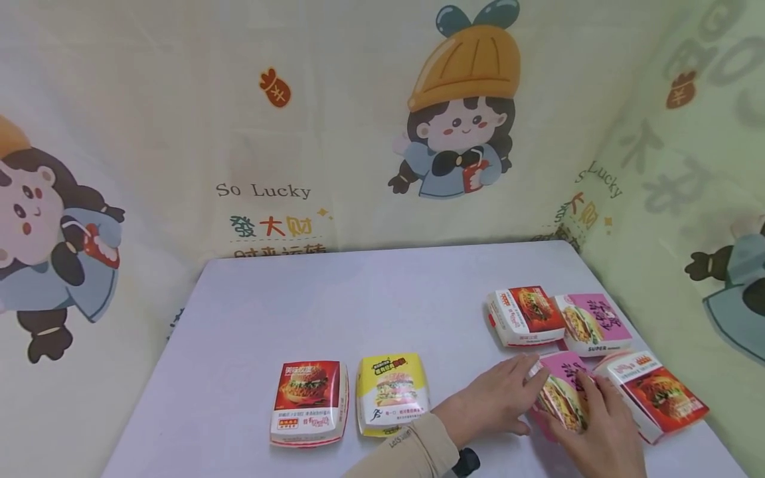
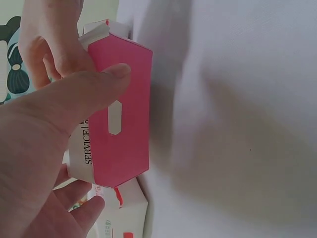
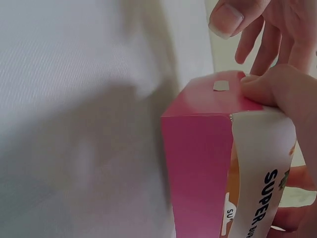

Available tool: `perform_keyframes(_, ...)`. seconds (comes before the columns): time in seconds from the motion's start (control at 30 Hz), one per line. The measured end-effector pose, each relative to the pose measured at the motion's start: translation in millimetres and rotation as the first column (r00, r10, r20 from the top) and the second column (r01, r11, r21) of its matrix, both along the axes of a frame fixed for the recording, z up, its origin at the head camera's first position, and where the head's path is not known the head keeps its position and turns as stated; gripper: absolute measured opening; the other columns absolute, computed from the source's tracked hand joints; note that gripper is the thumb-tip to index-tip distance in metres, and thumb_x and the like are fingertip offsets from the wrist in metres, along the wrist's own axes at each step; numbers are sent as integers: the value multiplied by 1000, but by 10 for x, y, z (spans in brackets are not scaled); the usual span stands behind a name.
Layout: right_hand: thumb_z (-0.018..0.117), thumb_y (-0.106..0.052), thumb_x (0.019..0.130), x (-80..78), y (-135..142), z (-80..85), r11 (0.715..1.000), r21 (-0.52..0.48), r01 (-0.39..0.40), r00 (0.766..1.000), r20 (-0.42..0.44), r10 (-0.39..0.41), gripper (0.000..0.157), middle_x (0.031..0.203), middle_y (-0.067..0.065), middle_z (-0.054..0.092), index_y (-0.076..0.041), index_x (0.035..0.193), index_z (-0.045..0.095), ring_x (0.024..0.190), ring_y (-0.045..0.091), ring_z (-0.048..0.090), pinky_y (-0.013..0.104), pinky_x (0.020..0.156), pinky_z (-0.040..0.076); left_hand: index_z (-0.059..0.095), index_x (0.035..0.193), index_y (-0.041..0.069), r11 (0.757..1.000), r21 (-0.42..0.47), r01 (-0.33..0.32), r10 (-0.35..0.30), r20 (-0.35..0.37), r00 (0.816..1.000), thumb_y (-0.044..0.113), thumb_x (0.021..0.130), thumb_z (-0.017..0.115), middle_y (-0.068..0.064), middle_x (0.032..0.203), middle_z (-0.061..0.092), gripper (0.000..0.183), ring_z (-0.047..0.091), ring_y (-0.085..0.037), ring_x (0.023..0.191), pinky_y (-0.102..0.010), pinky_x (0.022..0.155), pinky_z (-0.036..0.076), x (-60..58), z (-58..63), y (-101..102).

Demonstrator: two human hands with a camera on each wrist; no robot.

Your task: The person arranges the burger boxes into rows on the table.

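Pink burger box (image 1: 560, 388) is at the right side of the table, near part, between both hands. Right hand (image 1: 606, 425) has it gripped: thumb on the pink side, other fingers round the lid edge (right wrist view shows the thumb best). Left hand (image 1: 499, 392) is at the box's left edge, thumb over a pink side in the left wrist view; cannot tell whether it grasps or only touches. Also can't tell if the box base is flat on the table.

Just right of it, a red-and-white burger box (image 1: 663, 395), set at an angle, partly behind the right hand (any contact hidden). Just beyond, a second pink box (image 1: 594, 324) with "SUPER" on its near edge; close on its left, a smaller-looking red box (image 1: 528, 315).

Well apart to the left: yellow burger box (image 1: 392, 392), lid up, near the left forearm's beige sleeve (image 1: 418, 445). Left of that, another red box (image 1: 309, 401), a narrow gap between the two.

All on a white-covered table (image 1: 335, 299). Behind: pale backdrop (image 1: 352, 119) with cartoon figures and "So Lucky" lettering (some Chinese characters too).
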State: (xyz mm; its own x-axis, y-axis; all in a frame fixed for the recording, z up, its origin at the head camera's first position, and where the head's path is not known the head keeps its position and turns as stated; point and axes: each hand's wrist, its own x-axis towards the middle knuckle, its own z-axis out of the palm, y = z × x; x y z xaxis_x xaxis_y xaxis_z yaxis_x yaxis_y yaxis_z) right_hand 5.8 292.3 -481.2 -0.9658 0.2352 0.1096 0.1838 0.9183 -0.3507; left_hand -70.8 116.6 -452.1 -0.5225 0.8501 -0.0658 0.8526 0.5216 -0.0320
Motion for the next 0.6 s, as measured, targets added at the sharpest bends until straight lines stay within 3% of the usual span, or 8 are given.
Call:
perform_keyframes(0.27,92,-40,58,5,-73,-13,991,22,-129,976,-174,131,104,135,32,41,8,137,45,120,50,39,72,90,39,27,155,19,1000,22,-20,21,-46,999,63,78,73,-4,162,22,100,27,-12,148,-17,120,22,7,-22,-63)
perform_keyframes(0.43,94,-37,54,-20,-96,-19,977,19,-214,953,-214,214,107,136,29,43,10,138,46,120,48,41,71,91,38,25,156,22,998,23,-60,60,9,998,59,78,75,-1,163,18,99,25,-10,148,-17,120,23,4,-23,-95)
perform_keyframes(0.6,93,-40,57,-40,-122,-21,961,-10,-277,942,-200,270,111,139,30,44,4,145,42,120,48,42,70,91,38,19,158,23,998,-5,-69,69,33,997,55,84,70,-2,165,15,96,19,-13,152,-20,121,23,-7,-11,-131)
